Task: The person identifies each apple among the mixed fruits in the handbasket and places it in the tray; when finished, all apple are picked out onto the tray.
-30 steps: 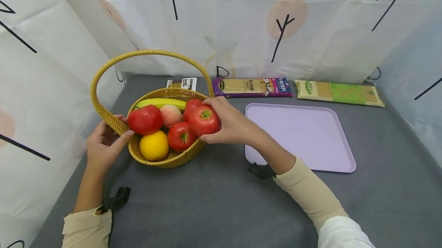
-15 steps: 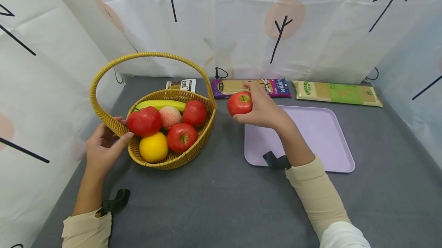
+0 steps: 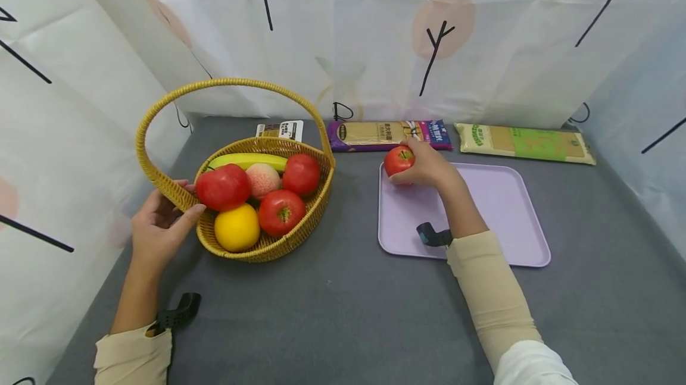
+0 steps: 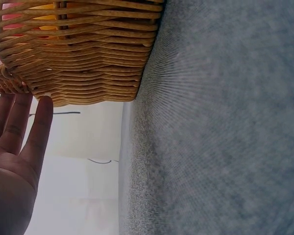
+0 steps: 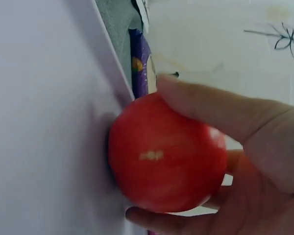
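Observation:
My right hand [image 3: 427, 165] grips a red apple [image 3: 399, 160] over the back left corner of the lilac tray [image 3: 471, 212]. In the right wrist view the apple [image 5: 166, 156] sits between thumb and fingers, touching or very close to the tray surface [image 5: 44, 122]. On the left, a yellow wicker basket [image 3: 284, 245] holds a banana [image 3: 249, 160], a peach [image 3: 263, 181], a yellow round fruit [image 3: 237, 228] and several red fruits [image 3: 281, 212]. My left hand [image 3: 158, 227] holds the basket where its handle meets the rim, thumb in front and fingers behind.
Behind the tray lie a purple pasta packet [image 3: 388, 136] and a green and yellow noodle packet [image 3: 527, 143]. A small labelled packet [image 3: 281, 130] is partly hidden behind the basket. Patterned white cloth [image 3: 370, 46] walls off the back and sides of the grey table [image 3: 321, 319].
The right hand has lifted the apple out of the basket and carried it rightward, then down to the tray's back left corner. The left hand has stayed on the basket.

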{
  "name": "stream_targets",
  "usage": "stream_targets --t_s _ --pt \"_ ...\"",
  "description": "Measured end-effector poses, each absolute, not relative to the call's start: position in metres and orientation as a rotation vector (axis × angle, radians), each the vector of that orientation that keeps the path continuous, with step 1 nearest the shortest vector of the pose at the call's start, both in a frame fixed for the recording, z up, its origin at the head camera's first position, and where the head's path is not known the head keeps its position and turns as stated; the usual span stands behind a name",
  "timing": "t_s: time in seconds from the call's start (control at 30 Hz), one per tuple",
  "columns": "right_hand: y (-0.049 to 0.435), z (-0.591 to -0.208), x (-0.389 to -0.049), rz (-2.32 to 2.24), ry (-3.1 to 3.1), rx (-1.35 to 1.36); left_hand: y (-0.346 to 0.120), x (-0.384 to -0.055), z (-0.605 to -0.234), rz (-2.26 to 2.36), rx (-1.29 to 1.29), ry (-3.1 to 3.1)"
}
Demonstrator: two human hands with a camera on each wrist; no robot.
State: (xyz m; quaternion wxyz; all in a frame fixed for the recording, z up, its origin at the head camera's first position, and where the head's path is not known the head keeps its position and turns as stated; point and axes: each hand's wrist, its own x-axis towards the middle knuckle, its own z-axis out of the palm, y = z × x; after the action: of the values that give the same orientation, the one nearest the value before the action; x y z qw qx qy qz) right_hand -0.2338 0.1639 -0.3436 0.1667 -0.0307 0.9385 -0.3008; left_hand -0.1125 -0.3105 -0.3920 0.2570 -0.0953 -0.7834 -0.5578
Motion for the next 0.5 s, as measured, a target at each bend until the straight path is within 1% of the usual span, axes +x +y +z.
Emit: stream_targets --t_s 0.17,0.33,0.5 --pt "0.1648 -0.3471 -0.2347 -0.843 2.632 -0.034 -0.3111 -0.1124 -0.3932 -1.492 -0.284 -2.124" --pt "0.1627 -0.3473 -0.2315 -0.783 2.635 0.012 -0.3103 -0.1106 -0.392 -1.467 -0.252 -2.149" --pt "0.1643 -0.3478 -0.2311 -0.776 2.648 -0.029 -0.3117 -0.1123 -0.3908 -1.496 -0.263 -2.136"
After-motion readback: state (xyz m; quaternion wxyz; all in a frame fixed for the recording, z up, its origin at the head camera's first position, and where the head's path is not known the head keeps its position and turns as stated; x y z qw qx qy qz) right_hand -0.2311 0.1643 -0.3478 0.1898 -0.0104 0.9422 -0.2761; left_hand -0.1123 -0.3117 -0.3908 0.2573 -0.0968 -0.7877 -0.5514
